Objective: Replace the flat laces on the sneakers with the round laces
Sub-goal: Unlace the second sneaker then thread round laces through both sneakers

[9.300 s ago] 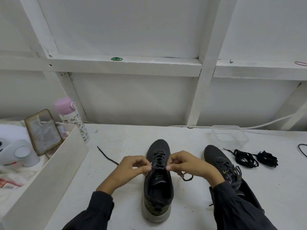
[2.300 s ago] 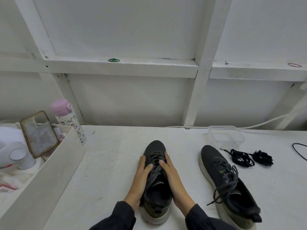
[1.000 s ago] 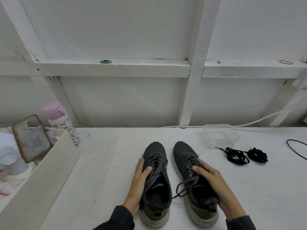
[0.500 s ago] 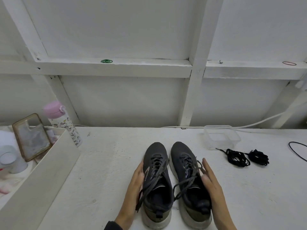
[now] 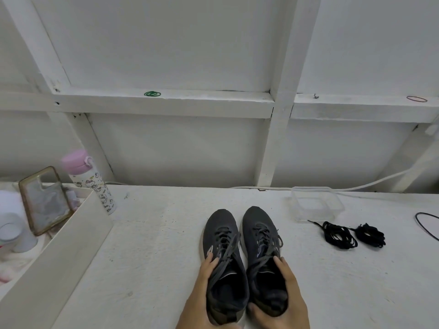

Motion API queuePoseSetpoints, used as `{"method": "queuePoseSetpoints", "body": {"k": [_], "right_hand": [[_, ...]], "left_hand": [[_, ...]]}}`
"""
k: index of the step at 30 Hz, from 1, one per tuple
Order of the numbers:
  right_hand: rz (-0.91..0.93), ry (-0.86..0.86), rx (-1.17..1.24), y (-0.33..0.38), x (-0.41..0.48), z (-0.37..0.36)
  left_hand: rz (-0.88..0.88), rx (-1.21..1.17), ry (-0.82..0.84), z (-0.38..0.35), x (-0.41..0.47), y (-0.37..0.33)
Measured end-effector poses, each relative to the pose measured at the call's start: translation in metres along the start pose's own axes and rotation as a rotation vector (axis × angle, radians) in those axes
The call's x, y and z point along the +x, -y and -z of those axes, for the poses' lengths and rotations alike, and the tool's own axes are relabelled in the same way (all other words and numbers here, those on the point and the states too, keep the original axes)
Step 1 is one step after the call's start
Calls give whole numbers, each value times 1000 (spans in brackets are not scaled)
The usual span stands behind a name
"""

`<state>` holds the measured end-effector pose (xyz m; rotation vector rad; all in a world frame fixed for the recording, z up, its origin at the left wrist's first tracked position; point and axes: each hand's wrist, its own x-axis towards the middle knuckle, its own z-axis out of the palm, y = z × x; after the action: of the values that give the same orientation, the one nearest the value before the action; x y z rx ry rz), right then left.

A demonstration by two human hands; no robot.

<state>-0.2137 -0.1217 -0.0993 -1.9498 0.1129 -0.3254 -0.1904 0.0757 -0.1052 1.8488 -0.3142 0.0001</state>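
Two dark sneakers stand side by side, toes pointing away, near the front edge of a white tabletop (image 5: 154,245). The person's left hand (image 5: 202,295) wraps the outer side and heel of the left sneaker (image 5: 222,224), fingertips resting on its upper. The right hand (image 5: 288,298) clasps the right sneaker (image 5: 257,222) the same way, thumb hooked under the heel. Grey laces (image 5: 224,243) are threaded through both shoes, loose ends trailing toward the openings. Off to the right, well apart from the shoes, lie two coiled bundles of black laces (image 5: 339,236), just in front of a clear plastic container (image 5: 316,205). A pink-lidded bottle (image 5: 92,184) and a phone case (image 5: 45,200) stand at the far left beside a white box (image 5: 71,245).
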Motion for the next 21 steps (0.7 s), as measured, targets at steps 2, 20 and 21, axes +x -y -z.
{"method": "queuePoseSetpoints", "body": {"k": [2,20,21], "right_hand": [[-10,10,24,1,7,1],[45,79,56,-1,96,-12],[50,90,66,-1,96,-11]], "left_hand": [[0,7,-9,-2,3,-5],[50,57,116,27,94,0],[52,58,129,28,95,-1]]}}
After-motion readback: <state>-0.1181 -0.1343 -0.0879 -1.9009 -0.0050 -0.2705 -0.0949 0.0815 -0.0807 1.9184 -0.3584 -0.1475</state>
